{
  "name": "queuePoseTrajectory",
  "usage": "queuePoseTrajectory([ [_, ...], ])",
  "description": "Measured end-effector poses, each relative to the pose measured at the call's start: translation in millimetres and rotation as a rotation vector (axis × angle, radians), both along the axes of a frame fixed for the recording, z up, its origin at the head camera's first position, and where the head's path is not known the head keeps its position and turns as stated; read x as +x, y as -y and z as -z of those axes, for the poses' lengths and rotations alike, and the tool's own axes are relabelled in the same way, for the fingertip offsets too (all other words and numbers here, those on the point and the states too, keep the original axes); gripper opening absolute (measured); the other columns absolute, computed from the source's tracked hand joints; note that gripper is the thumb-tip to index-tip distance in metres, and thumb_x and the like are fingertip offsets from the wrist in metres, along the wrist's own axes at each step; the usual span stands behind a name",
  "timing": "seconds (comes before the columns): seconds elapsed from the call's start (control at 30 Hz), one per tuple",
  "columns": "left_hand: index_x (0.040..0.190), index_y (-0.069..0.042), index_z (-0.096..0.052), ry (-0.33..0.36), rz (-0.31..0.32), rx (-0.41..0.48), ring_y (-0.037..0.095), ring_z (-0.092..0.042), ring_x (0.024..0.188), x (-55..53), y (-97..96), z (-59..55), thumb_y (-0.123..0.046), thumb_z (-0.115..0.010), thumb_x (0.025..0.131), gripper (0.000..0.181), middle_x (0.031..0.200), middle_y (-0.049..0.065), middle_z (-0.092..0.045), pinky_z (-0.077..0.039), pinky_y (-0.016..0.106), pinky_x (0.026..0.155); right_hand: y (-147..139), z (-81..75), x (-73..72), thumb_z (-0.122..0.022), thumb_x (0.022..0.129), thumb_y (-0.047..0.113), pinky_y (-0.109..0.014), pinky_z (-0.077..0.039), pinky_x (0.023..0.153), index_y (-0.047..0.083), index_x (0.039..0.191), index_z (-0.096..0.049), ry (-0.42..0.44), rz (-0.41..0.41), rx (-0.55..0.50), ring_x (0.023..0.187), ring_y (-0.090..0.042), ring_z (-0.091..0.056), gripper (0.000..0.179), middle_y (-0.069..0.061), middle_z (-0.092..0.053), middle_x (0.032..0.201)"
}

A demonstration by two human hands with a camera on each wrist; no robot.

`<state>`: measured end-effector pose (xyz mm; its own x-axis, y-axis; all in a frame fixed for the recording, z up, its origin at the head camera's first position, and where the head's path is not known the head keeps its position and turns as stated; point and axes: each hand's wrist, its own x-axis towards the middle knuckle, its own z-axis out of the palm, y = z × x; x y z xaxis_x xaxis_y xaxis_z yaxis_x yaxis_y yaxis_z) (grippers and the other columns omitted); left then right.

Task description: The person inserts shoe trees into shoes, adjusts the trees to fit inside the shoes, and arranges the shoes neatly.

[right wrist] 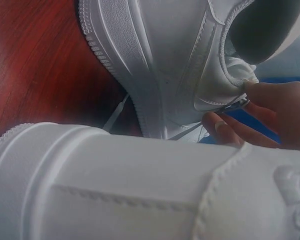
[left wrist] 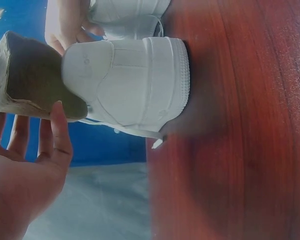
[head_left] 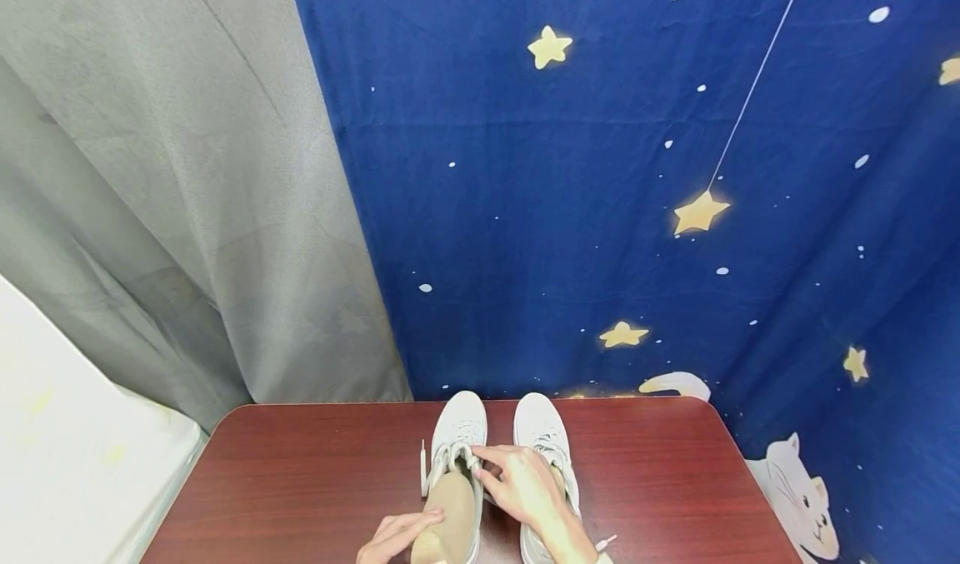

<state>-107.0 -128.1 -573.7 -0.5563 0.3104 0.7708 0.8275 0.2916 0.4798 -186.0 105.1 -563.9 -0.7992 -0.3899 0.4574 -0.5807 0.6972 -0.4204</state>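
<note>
Embossing (right wrist: 296,212) on the heel of the right shoe (right wrist: 125,175), lower right in the right-wrist view, is unreadable; only the left-wrist view shows the faint heel mark (left wrist: 87,61) of the left shoe (left wrist: 127,85). At the head view's bottom centre, these 2 stand on a red-brown table (head_left: 322,481). Fingers of the left hand (left wrist: 27,182) grip a tan form (head_left: 452,506) inside the left shoe; the right hand (head_left: 521,485) pinches that shoe near its laces (head_left: 442,456).

White lace-up shoes (head_left: 460,416) side by side on the reddish-brown wood-grain table (head_left: 660,464)!
Beige tubular form (head_left: 452,506) in the left, blue star-print cloth curtain (head_left: 525,214) behind!
</note>
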Motion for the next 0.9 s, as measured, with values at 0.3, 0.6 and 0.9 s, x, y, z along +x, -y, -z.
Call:
queuePoseTrajectory([
  [0.3, 0.114, -0.004, -0.062, 0.007, 0.023, -0.042, 0.013, -0.057, 0.097, -1.1, 2.6, 4.4, -0.017, -0.075, 0.067, 0.05, 0.112, 0.004, -0.063, -0.032, 0.017, 0.085, -0.6, -2.9, 2.0, -0.066, 0.081, 0.029, -0.019, -0.047, 0.06, 0.028, 0.112, -0.065, 0.017, 0.014, 0.01, 0.067, 0.01, -0.057, 0.031, 0.012, -0.067, 0.093],
  [0.6, 0.113, -0.003, -0.063, -0.008, 0.027, -0.017, 0.014, -0.058, 0.097, -2.0, 2.0, 6.7, -0.017, -0.077, 0.065, 0.051, 0.11, 0.006, -0.064, -0.032, 0.017, 0.088, 1.0, -2.6, 1.5, -0.066, 0.081, 0.029, -0.019, -0.047, 0.059, 0.027, 0.111, -0.066, 0.005, 0.011, 0.009, 0.067, 0.009, -0.057, 0.03, 0.011, -0.068, 0.092],
  [0.9, 0.113, -0.008, -0.064, 0.083, -0.027, 0.011, 0.011, -0.057, 0.093, 1.8, -3.3, 8.4, -0.017, -0.08, 0.064, 0.052, 0.109, 0.002, -0.064, -0.035, 0.016, 0.079, 0.6, -2.4, 1.2, -0.067, 0.08, 0.029, -0.019, -0.047, 0.059, 0.027, 0.111, -0.066, 0.002, 0.004, 0.006, 0.066, 0.008, -0.058, 0.031, 0.01, -0.068, 0.091],
])
